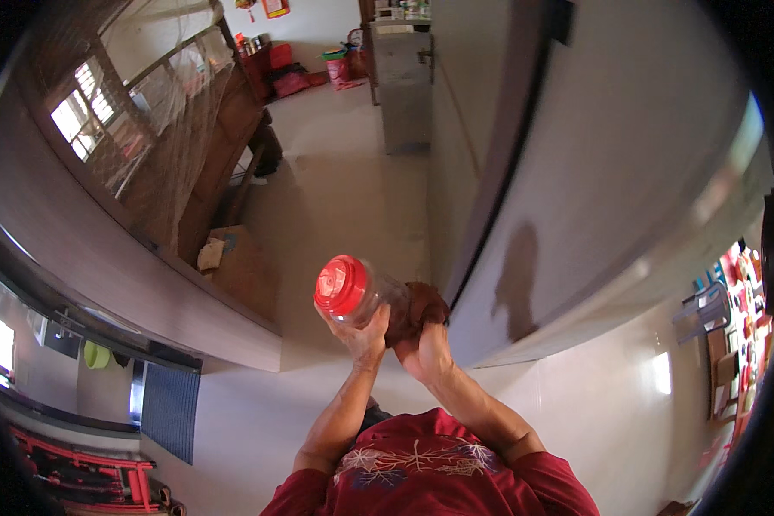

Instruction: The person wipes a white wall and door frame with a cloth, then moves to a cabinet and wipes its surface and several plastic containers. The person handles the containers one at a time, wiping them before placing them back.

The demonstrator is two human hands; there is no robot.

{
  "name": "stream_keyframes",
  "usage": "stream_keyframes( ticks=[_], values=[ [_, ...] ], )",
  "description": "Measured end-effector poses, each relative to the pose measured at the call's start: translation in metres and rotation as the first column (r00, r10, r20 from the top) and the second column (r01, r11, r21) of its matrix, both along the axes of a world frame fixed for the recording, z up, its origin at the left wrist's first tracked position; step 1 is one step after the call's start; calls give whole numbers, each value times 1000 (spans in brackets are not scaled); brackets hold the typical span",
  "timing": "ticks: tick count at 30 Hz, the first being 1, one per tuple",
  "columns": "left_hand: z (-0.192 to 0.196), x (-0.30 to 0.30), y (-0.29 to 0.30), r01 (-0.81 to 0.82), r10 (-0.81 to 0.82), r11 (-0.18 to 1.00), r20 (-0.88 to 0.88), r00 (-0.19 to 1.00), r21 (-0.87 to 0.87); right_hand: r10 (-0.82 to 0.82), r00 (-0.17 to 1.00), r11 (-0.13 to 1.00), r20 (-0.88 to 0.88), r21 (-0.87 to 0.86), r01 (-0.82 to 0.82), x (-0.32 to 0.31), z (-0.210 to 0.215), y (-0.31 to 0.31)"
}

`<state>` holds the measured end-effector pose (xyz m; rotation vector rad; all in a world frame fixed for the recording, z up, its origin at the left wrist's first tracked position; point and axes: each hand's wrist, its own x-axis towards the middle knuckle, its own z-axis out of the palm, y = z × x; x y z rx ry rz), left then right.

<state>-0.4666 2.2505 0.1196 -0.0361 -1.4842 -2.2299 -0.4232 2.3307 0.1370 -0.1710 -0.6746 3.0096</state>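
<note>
While my left hand (pixel 363 334) wraps its grip under the jar (pixel 365 297), my right hand (pixel 421 340) presses a brown cloth (pixel 421 305) beside it, red lid (pixel 341 285) on.

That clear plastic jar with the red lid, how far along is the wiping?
Done: nothing can be judged finished; the glare hides how clean it is. In hand: the left hand holds the clear plastic jar with the red screw lid tilted, lid on, while the right hand presses a dark brown cloth to its side. Left: probably the rest of the jar's wall and the lid, which the cloth is not touching.
</note>
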Motion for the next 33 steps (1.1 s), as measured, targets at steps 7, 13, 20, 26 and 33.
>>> stream_keyframes(
  ticks=[7,13,20,26,33],
  values=[
    [-2,-97,-97,73,-60,994,158,986,-76,-12,1000,671,26,742,-11,-65,0,-53],
    [-15,-152,-126,248,-231,941,99,968,-231,-145,888,225,-437,859,459,-153,14,-93],
    [5,-266,-120,279,-417,805,-164,894,-525,60,998,768,-22,639,-32,-294,34,-60],
    [8,-374,-105,297,-483,645,-74,873,-704,158,981,893,-109,441,-94,-451,41,-18],
    [2,-499,-100,438,-471,638,129,873,-633,494,764,-190,-415,805,561,-557,47,-24]
  ],
)
